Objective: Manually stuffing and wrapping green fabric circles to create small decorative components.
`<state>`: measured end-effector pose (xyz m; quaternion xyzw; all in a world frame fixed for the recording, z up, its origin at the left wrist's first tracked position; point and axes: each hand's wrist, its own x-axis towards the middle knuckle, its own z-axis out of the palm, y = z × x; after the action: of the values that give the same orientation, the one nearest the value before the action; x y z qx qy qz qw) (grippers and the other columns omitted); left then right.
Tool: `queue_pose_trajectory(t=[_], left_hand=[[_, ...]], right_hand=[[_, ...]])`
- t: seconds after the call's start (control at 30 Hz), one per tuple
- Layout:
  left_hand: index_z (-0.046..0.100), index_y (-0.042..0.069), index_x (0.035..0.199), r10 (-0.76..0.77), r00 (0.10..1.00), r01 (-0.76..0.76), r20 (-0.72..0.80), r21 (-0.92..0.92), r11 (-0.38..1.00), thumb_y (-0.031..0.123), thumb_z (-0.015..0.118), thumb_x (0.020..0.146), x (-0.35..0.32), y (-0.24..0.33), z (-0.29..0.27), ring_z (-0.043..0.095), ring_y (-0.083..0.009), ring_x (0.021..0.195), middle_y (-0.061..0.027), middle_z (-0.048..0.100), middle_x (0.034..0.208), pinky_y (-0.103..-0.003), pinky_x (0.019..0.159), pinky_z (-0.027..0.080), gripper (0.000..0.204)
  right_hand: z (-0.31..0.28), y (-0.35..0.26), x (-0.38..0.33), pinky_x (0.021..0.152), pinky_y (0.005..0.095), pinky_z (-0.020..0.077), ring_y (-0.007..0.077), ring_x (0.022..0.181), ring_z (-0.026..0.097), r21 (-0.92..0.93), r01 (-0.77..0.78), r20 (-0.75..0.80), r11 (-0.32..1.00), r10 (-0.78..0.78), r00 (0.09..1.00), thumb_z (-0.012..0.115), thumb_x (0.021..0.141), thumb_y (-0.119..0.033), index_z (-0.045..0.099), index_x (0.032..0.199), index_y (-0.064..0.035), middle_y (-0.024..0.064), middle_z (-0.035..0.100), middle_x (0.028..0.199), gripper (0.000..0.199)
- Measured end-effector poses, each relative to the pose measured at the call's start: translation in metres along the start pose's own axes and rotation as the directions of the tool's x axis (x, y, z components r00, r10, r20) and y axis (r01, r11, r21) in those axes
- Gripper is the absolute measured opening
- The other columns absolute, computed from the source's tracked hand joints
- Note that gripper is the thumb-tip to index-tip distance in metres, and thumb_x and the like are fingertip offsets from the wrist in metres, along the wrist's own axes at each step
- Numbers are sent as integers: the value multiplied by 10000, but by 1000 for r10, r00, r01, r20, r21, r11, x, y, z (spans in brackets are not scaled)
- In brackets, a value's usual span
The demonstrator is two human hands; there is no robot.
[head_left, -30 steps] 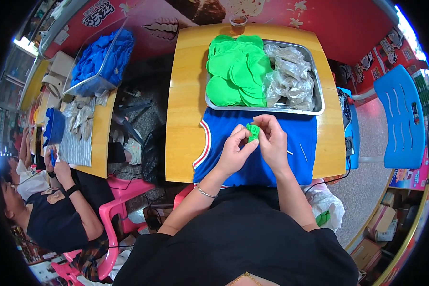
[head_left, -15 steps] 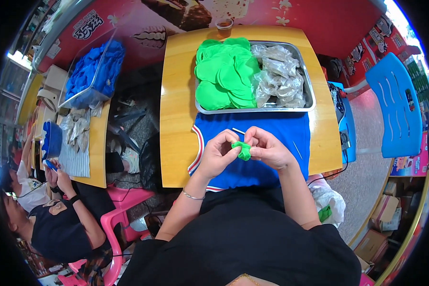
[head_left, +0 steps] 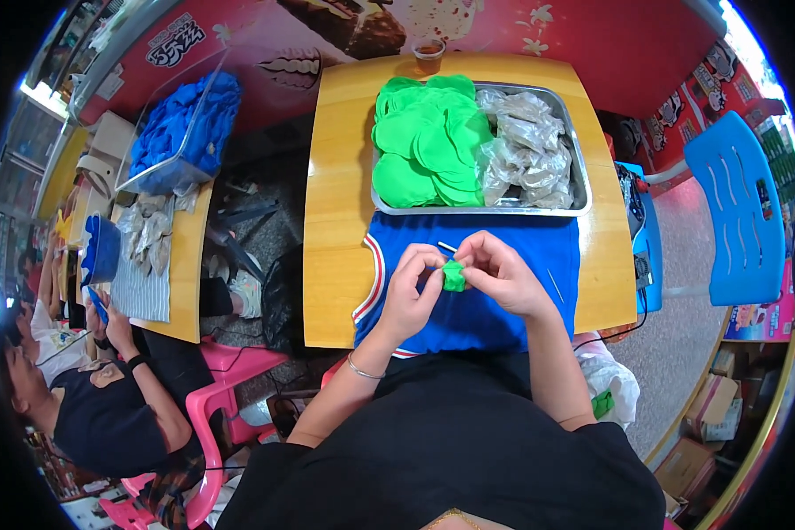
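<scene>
Both hands meet over the blue jersey (head_left: 468,305), which lies flat on the wooden table (head_left: 336,221) w/ its near hem hanging over the table's near edge. Left hand (head_left: 411,296) & right hand (head_left: 499,276) each pinch the small green fabric piece (head_left: 454,276) between thumb & fingertips, clamped on it from both sides, just above the jersey. Bare wood is open to the left of the jersey; on the right only a narrow strip before the table's edge.

Vs. 0.5 s ago: the hands & piece sit a bit nearer the tray; grip unchanged.

The piece is bunched up; can't tell its long axis or facing.

Farther back, the metal tray (head_left: 583,199) touches the jersey's far edge, holding green fabric rounds (head_left: 424,141) on the left & clear plastic bags (head_left: 526,146) on the right. A small cup (head_left: 428,55) stands at the far table edge.
</scene>
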<state>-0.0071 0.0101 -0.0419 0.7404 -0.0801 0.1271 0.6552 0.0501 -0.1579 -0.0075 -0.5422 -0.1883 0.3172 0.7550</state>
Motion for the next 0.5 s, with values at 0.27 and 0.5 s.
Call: queue_pose_trajectory(t=[0.27,0.5], left_hand=[[520,30,938,-353,923,373,155,-591,715,100,490,917,-5,8,3,451,-36,766,27,498,827,-170,690,369,79],[513,31,933,-276,929,368,247,-536,760,59,541,884,2,17,1,467,-38,790,21,496,846,-182,697,387,63]], right_hand=[[21,-19,7,600,365,474,280,744,618,-871,141,-66,471,-396,916,578,771,-7,513,898,-48,99,615,781,149],[25,-17,8,590,354,474,275,719,611,-871,195,-30,451,-445,895,583,745,14,517,866,-54,85,605,764,153]])
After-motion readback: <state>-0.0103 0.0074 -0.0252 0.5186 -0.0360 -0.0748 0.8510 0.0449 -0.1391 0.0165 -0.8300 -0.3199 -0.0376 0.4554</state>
